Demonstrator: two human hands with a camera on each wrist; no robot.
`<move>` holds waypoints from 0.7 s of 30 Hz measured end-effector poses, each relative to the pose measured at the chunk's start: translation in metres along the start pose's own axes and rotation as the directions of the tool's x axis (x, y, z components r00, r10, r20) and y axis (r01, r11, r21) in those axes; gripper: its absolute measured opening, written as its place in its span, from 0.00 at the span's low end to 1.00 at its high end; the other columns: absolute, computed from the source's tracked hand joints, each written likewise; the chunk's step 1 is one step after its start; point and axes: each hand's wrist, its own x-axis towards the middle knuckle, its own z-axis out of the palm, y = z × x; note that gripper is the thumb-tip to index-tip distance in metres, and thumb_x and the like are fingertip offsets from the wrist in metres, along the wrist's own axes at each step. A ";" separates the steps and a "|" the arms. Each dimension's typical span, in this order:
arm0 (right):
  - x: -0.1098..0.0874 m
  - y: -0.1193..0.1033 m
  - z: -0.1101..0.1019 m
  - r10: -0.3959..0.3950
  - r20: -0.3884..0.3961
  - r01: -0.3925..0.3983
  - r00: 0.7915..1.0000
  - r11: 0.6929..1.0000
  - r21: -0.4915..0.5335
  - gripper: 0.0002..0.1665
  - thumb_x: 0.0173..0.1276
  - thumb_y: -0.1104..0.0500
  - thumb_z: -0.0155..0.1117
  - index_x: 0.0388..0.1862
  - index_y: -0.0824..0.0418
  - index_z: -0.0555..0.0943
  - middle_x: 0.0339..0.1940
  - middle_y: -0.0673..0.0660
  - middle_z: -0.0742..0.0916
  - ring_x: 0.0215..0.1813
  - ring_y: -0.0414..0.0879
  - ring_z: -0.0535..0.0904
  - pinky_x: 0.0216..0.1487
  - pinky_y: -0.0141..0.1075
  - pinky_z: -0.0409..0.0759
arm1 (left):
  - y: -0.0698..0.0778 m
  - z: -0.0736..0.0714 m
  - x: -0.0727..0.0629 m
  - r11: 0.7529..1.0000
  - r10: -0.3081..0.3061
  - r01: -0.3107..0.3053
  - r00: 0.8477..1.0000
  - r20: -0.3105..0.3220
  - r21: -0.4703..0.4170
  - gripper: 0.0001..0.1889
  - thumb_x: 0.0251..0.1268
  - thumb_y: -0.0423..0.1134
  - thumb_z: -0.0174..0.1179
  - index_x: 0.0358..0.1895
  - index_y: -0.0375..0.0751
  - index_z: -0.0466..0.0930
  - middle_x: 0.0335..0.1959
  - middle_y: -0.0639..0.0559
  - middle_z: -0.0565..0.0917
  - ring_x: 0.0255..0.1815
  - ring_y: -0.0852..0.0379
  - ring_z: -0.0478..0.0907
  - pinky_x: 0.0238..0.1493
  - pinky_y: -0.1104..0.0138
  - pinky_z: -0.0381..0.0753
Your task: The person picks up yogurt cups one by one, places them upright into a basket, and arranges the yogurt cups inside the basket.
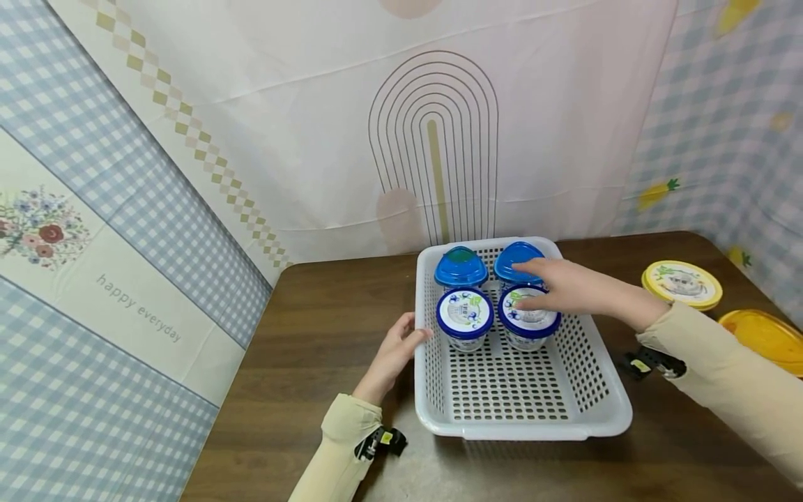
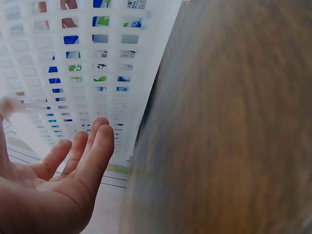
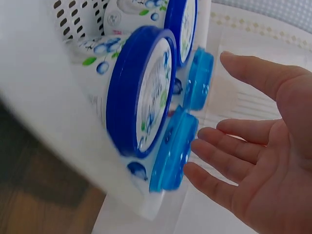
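Observation:
A white plastic basket (image 1: 521, 427) with slotted walls stands on the wooden table. My left hand (image 1: 395, 352) holds its left rim, thumb over the top and fingers along the outer wall, as the left wrist view also shows. Inside are two tubs with dark-blue-rimmed printed lids, a left one (image 1: 465, 312) and a right one (image 1: 523, 328). Behind them sit two tubs with glossy light blue lids, a left one (image 1: 461, 268) and a right one (image 1: 511, 259). Over the two right tubs hovers my right hand (image 1: 558, 286), fingers spread and holding nothing.
On the table right of the basket lie a yellow-rimmed printed lid (image 1: 684, 284) and an orange-yellow lid-like piece (image 1: 765, 338). A patterned cloth (image 1: 314, 139) hangs behind the table's back edge. The tubs occupy the basket's back half.

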 end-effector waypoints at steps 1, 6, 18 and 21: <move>-0.002 0.002 -0.002 -0.003 -0.005 0.003 1.000 1.000 -0.010 0.44 0.69 0.47 0.70 0.72 0.73 0.67 0.68 0.74 0.74 0.68 0.70 0.70 0.63 0.62 0.72 | -0.004 -0.001 0.002 1.000 -0.002 0.002 1.000 -0.005 0.000 0.25 0.67 0.38 0.56 0.65 0.32 0.69 0.56 0.37 0.77 0.47 0.49 0.81 0.51 0.55 0.83; -0.011 0.013 -0.010 0.016 -0.028 -0.016 0.999 1.000 -0.007 0.44 0.68 0.46 0.70 0.71 0.74 0.69 0.68 0.74 0.75 0.68 0.70 0.71 0.63 0.63 0.72 | -0.016 -0.002 0.007 1.000 0.008 -0.008 1.000 -0.019 -0.006 0.25 0.68 0.41 0.57 0.66 0.35 0.69 0.57 0.39 0.76 0.48 0.49 0.81 0.51 0.54 0.84; -0.057 0.065 -0.028 0.193 -0.068 -0.196 0.979 0.980 -0.033 0.51 0.68 0.38 0.68 0.72 0.75 0.65 0.67 0.78 0.73 0.67 0.74 0.69 0.61 0.68 0.69 | -0.014 -0.001 0.009 1.000 0.010 -0.010 1.000 0.006 0.022 0.24 0.68 0.43 0.58 0.65 0.38 0.70 0.57 0.41 0.76 0.49 0.48 0.82 0.53 0.54 0.83; -0.071 0.077 -0.034 0.224 -0.075 -0.227 0.972 0.973 -0.031 0.51 0.69 0.39 0.66 0.73 0.76 0.64 0.67 0.79 0.72 0.66 0.74 0.69 0.59 0.68 0.70 | -0.014 -0.001 0.009 0.999 0.013 -0.014 1.000 0.005 0.033 0.24 0.67 0.42 0.58 0.64 0.38 0.70 0.56 0.40 0.76 0.49 0.48 0.82 0.52 0.54 0.83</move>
